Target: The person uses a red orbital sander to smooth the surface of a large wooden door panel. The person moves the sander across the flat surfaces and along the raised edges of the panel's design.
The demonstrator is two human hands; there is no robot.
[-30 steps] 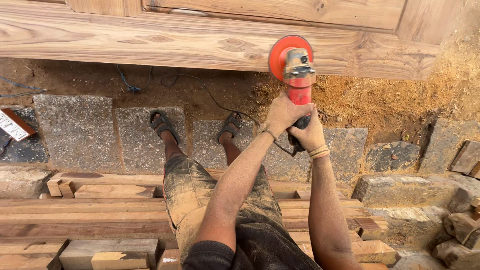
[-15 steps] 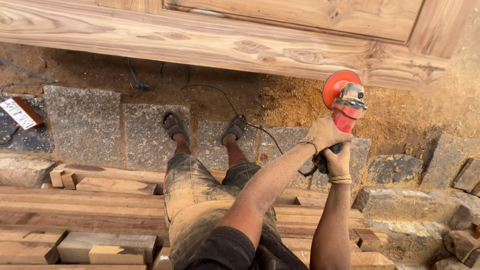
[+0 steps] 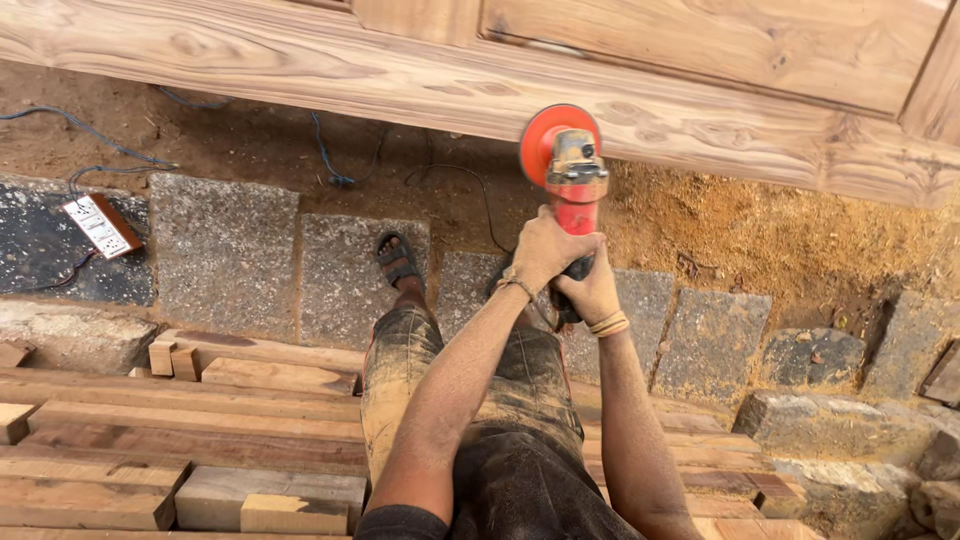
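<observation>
tool: red handheld angle grinder with orange disc guard, raised against carved wooden door panel
left hand: clenched on grinder body
right hand: clenched just below
ground: grey stone slabs

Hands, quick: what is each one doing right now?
Left hand: closed around the red angle grinder body.
Right hand: closed on the grinder's rear, below the left.

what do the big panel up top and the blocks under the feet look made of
Large carved panel: bare, unvarnished wood, judging by its pale brown swirling grain and knots. Grey square paving blocks: probably rough-cut granite, speckled and matte, with sawdust beside them.
</observation>
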